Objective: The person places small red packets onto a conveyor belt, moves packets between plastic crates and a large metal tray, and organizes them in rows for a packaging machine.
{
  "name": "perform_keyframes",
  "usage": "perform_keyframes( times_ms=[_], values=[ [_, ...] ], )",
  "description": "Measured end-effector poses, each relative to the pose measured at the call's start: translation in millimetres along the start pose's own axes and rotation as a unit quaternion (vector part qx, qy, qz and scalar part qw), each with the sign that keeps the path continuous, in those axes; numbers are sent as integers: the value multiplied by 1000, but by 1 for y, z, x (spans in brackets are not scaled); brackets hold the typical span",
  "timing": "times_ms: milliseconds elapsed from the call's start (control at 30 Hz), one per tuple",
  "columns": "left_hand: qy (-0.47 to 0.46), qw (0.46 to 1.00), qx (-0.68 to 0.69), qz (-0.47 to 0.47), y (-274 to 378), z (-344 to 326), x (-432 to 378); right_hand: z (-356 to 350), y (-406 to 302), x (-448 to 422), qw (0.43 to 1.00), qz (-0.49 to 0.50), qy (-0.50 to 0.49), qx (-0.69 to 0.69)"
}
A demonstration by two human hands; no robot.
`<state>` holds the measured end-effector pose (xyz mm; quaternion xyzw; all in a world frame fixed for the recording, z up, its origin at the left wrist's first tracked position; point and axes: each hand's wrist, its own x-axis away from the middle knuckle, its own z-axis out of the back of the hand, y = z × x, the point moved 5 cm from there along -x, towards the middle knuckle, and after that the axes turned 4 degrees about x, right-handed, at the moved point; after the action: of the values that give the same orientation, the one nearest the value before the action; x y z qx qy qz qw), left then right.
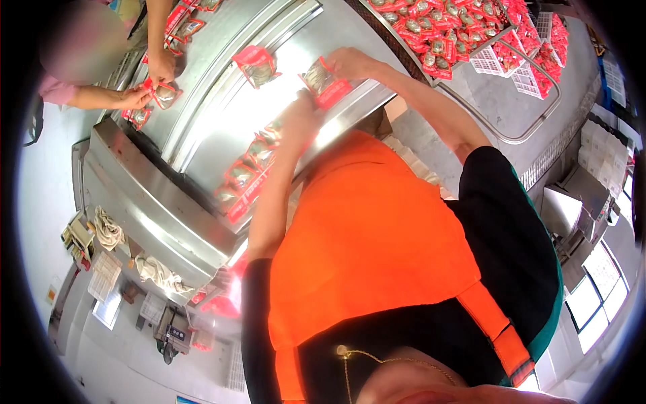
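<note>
A red-printed clear plastic pouch [319, 82] with greenish food inside is between my hands over the steel work surface. My right hand [352, 63] grips its right edge with bent fingers. My left hand [303, 118], slightly blurred, is at its lower left corner; the fingertips are partly hidden. Another such pouch [256, 66] lies apart, further up on the steel surface [298, 45]. Beside my left forearm, several filled pouches [241, 174] line the near edge side by side, their red ends towards me. My forearm covers part of that row.
Across the surface, a co-worker's hands [146, 88] handle a similar pouch [165, 96]. A heavy steel lid [161, 187] borders the left side. At upper right, a metal-framed cart [547, 118] stands by a heap of pouches [439, 30] and white crates [530, 81].
</note>
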<state>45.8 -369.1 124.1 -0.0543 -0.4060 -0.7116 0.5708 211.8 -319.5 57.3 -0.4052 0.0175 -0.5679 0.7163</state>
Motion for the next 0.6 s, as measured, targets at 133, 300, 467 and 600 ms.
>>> perform_keyframes(
  times_ms=[133,300,467,600],
  values=[
    [40,995,-43,-76,2,-3,7,-1,-5,5,998,33,29,-47],
    [73,986,-68,-132,5,-9,17,-9,1,5,991,53,-32,-115],
    [83,987,-91,-106,0,-13,15,-20,-7,5,987,75,-100,-99],
    [89,989,-66,-96,-7,-2,12,-23,-12,8,989,68,-83,-105]
  ],
)
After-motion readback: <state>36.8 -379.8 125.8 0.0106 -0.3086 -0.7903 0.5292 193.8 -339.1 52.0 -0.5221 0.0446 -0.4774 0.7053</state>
